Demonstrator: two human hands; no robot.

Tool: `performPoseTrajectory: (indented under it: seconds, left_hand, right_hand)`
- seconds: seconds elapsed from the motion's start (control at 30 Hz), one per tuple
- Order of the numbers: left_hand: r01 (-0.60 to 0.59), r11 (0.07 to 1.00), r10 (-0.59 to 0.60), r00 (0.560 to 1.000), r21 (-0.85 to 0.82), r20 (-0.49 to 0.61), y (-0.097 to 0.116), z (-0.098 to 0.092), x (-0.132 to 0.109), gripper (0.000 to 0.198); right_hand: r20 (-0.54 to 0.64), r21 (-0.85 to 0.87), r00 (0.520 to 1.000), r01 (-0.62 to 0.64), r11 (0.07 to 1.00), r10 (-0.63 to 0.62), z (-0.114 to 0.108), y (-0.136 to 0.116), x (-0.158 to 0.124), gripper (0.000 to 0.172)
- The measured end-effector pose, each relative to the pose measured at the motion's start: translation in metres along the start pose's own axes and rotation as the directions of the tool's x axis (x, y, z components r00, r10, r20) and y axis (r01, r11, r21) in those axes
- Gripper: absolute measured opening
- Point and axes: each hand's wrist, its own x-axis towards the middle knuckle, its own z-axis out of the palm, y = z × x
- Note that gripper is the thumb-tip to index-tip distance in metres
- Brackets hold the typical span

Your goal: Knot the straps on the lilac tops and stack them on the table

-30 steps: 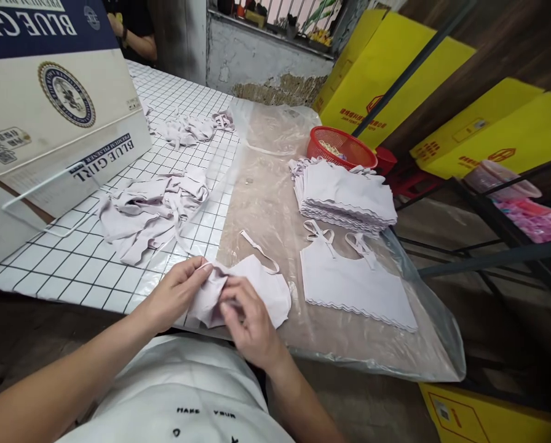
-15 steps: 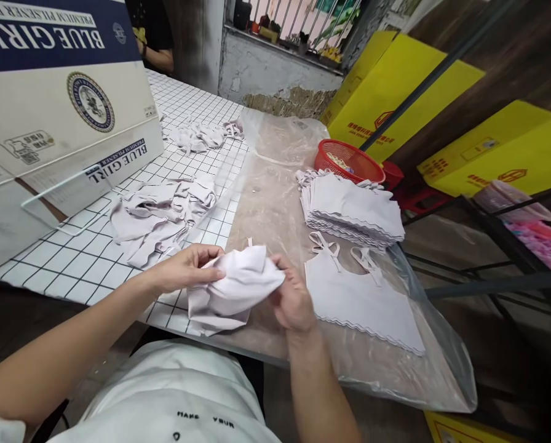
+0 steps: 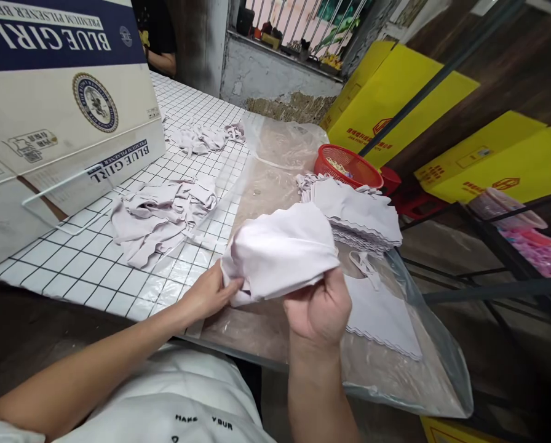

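A pale lilac camisole top (image 3: 282,249) is held up over the table's front edge, stretched between both hands. My left hand (image 3: 213,292) pinches its left side, thumb on top. My right hand (image 3: 321,304) grips the lower right edge, fingers partly hidden behind the cloth. Just right of it, a strappy camisole with a wavy hem (image 3: 381,314) lies flat on the plastic, partly covered by the held one. Behind that sits a neat stack of the same garments (image 3: 358,212). To the left lies a crumpled heap of lilac garments (image 3: 162,215).
A large beer carton (image 3: 67,111) stands on the table's left. More crumpled cloth (image 3: 206,136) lies farther back. A red basket (image 3: 349,166) sits behind the stack; yellow boxes (image 3: 400,92) and a dark metal rack (image 3: 487,280) are on the right. Another person (image 3: 158,37) is at the back.
Both hands have moved the bunched garment up and to the right. It is now spread wider and covers part of the flat camisole.
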Motion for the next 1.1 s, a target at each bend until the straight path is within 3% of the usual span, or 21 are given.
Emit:
performPoseTrajectory:
  seconds: [0.1,0.2,0.3,0.37,0.4,0.5,0.6,0.7,0.77,0.83,0.9,1.0,1.03,1.1]
  left_hand:
    - [0.052,0.958,-0.026,0.995,-0.281,0.093,0.005,-0.007,0.016,0.019]
    - [0.095,0.823,-0.009,0.988,-0.561,0.154,0.018,-0.029,0.022,0.017]
    - [0.125,0.773,0.022,0.974,-0.622,0.224,0.030,-0.052,0.018,0.018]
    - [0.173,0.783,0.016,0.955,-0.597,0.298,0.035,-0.061,0.016,0.021]
    - [0.197,0.793,0.007,0.943,-0.576,0.333,0.037,-0.063,0.016,0.023]
    - [0.253,0.828,-0.001,0.894,-0.501,0.449,0.041,-0.060,0.019,0.033]
    - [0.264,0.846,0.028,0.846,-0.463,0.533,0.043,-0.054,0.026,0.042]
    - [0.224,0.875,0.059,0.830,-0.429,0.555,0.044,-0.058,0.033,0.050]
    - [0.170,0.912,0.089,0.807,-0.373,0.584,0.045,-0.068,0.037,0.052]
    - [0.082,0.956,0.115,0.780,-0.283,0.614,0.046,-0.079,0.039,0.049]
    - [-0.060,0.986,0.138,0.807,-0.153,0.575,0.049,-0.087,0.039,0.044]
    - [-0.341,0.934,0.295,0.904,0.107,0.309,0.049,-0.084,0.036,0.052]
    - [-0.420,0.888,0.382,0.901,0.189,0.206,0.048,-0.081,0.035,0.057]
    - [-0.537,0.788,0.538,0.838,0.301,0.088,0.046,-0.072,0.034,0.048]
  right_hand:
    - [-0.008,-0.113,0.996,0.086,0.990,-0.087,-0.019,-0.008,0.001,0.046]
    - [-0.072,-0.355,0.988,0.102,0.929,-0.135,-0.056,-0.001,0.008,0.036]
    - [-0.062,-0.748,0.981,0.078,0.659,-0.186,-0.084,0.009,0.012,0.025]
    - [0.084,-0.859,0.988,0.138,0.492,-0.131,-0.083,0.010,0.009,0.024]
    - [0.187,-0.861,0.980,0.200,0.468,-0.075,-0.077,0.010,0.007,0.026]
    - [0.482,-0.753,0.875,0.381,0.537,0.055,-0.043,0.009,0.007,0.038]
    - [0.663,-0.620,0.737,0.442,0.649,0.131,-0.014,0.019,0.023,0.052]
    - [0.789,-0.471,0.591,0.405,0.784,0.168,-0.002,0.034,0.046,0.045]
    - [0.825,-0.412,0.538,0.358,0.838,0.175,-0.001,0.040,0.057,0.032]
    - [0.810,-0.422,0.548,0.298,0.856,0.209,-0.001,0.041,0.061,0.026]
    - [0.766,-0.452,0.596,0.229,0.862,0.243,-0.001,0.038,0.061,0.028]
    - [0.687,-0.445,0.686,0.136,0.885,0.240,0.002,0.031,0.058,0.032]
    - [0.666,-0.440,0.707,0.115,0.891,0.238,0.003,0.028,0.056,0.032]
    - [0.639,-0.445,0.733,0.101,0.890,0.236,0.007,0.023,0.054,0.033]
